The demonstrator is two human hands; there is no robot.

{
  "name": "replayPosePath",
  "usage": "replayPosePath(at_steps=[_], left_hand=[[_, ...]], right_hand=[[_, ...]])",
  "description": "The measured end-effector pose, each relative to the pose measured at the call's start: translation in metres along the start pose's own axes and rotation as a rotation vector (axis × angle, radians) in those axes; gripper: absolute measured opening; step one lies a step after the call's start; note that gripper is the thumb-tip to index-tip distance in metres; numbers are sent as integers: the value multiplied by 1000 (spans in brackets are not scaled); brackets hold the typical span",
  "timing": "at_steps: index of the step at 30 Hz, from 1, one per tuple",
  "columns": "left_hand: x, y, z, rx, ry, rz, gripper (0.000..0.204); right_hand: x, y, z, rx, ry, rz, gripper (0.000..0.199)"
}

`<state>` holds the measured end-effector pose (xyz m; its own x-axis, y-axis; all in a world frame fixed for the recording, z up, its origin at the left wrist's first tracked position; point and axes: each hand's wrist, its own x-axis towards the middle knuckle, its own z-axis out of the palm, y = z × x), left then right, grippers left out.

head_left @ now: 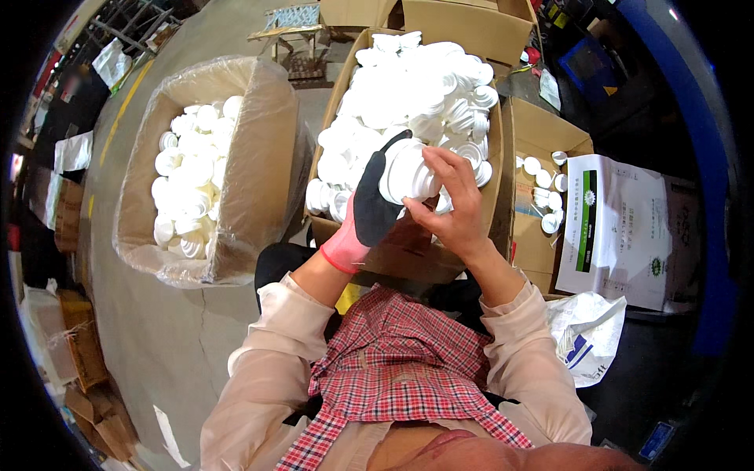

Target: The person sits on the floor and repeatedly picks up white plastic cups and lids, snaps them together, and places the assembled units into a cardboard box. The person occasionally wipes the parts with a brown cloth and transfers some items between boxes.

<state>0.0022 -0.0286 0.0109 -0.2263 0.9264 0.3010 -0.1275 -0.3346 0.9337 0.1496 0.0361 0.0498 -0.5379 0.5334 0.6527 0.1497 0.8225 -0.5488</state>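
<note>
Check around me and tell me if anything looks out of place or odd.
Two mild oddities. A loose white strip lies on the grey floor, lower left, like stray litter. Also, your left hand wears a glove while your right hand is bare, though both hold the white ridged piece.

Bare floor [177,337] is opening before us beside the person's left arm [267,353], while a plastic-lined carton [263,145] and a heaped carton [420,267] are leaving a narrow gap.
</note>
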Motion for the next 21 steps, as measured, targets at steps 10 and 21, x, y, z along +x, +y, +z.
replayPosePath(at_steps=[10,21], left_hand=[[3,-8,-3,-230,39,-82,58],[4,23,10,-247,-83,-251,73]], right_hand=[[1,-7,1,-27,-24,-10,66],[2,6,5,815,202,449,54]])
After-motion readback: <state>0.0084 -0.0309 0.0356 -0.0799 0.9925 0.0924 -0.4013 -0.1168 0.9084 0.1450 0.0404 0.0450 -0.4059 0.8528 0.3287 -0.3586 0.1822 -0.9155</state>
